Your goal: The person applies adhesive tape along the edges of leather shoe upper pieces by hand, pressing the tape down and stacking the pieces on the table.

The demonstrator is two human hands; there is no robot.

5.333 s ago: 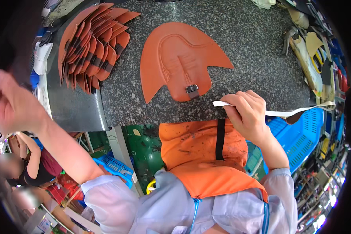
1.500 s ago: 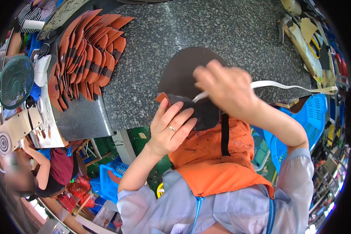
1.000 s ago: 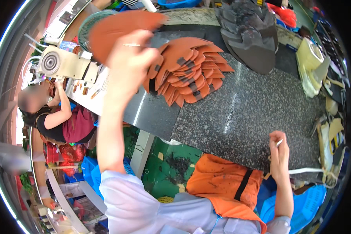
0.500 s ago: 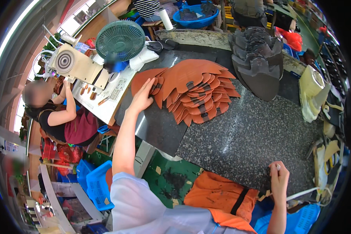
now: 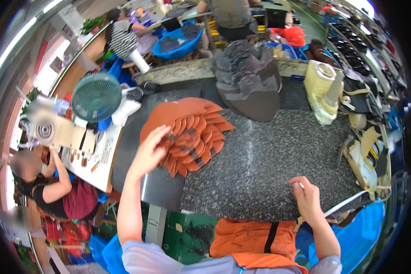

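A fanned pile of reddish-brown leather pieces [image 5: 182, 109] with dark patches lies on the left of the dark worktop [image 5: 260, 164]. My left hand [image 5: 150, 148] rests at the pile's left edge, fingers stretched out and touching the pieces. Above the worktop's near right part, my right hand [image 5: 307, 198] is closed in a pinch. A small white tip pokes out between its fingers; the rest of that thing is hidden. Beyond the leather stands a tall overlapping stack of dark grey cut pieces [image 5: 251, 102].
At left, a person works at a sewing machine [image 5: 61, 132] beside a green fan [image 5: 96, 97]. A yellowish container [image 5: 318, 86] stands at the far right. Scraps fill a tray [image 5: 367, 150] on the right edge. Orange cloth [image 5: 253, 237] hangs before me; a blue basket [image 5: 365, 237] sits lower right.
My view has turned, shifting the scene leftward. The smaller left group of leather pieces now meets the main pile. My left hand sits closer to me along the pile's edge; my right hand stays pinched.
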